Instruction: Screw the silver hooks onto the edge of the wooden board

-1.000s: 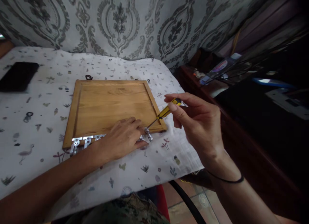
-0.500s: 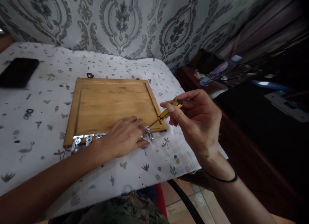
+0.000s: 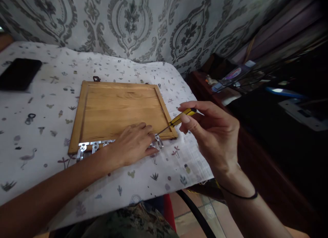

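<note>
A framed wooden board (image 3: 120,108) lies flat on the patterned cloth. Along its near edge runs a metal hook strip (image 3: 95,144), partly covered by my left hand (image 3: 135,142). That hand presses down, fingers curled over the board's edge and thumb by the hooks, closed on the strip. In my right hand (image 3: 212,132), thumb and fingertips pinch the yellow-and-black handle of a screwdriver (image 3: 176,120). Its thin shaft slants down left, with the tip at the strip's right end beside the last hook (image 3: 159,142).
A dark phone (image 3: 20,74) lies at the far left of the cloth (image 3: 46,122). A small dark fitting (image 3: 96,79) shows at the board's far edge. Dark furniture (image 3: 256,128) with a clear-and-blue package (image 3: 233,75) and other clutter stands to the right. Patterned curtain hangs behind.
My right hand has shifted slightly right and down, its fingers moving on the screwdriver handle. The tip stays at the strip's right end, and my left hand stays in place.
</note>
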Motion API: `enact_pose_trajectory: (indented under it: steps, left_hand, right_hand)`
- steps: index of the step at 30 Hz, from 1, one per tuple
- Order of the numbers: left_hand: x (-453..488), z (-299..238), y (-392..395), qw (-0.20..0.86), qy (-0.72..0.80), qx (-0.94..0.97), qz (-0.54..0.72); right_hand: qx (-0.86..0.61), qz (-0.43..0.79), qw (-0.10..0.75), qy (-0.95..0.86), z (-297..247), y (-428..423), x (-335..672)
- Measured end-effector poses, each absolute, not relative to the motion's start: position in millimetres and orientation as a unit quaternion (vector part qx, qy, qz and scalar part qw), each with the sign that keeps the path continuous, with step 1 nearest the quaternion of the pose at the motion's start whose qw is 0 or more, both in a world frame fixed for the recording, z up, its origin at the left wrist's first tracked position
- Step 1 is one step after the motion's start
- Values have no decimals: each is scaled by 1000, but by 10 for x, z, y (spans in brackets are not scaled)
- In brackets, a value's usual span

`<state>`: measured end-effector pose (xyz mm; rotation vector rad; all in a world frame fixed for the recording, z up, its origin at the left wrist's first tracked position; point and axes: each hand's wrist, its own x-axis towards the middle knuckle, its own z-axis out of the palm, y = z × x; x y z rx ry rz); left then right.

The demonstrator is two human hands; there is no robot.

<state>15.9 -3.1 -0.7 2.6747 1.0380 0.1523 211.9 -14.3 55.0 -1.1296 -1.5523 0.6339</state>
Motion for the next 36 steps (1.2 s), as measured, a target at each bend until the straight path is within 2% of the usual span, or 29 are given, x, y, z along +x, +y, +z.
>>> enact_pose_trajectory:
  steps: [7, 15, 22, 36]
  left_hand:
    - [145, -46, -33, 132, 356, 923, 63]
    - [250, 14, -106, 118, 392, 911, 51]
    - [361, -17, -140, 93, 422, 897, 89]
    - [385, 16, -152, 105, 453, 880, 92]
  right_hand:
    - [-481, 208, 543, -656, 521, -159, 2156]
    - [-488, 225, 543, -645, 520, -170, 2167]
    - [-473, 236, 538, -657, 540, -169, 2165]
    - [-467, 239, 534, -663, 543, -160, 2185]
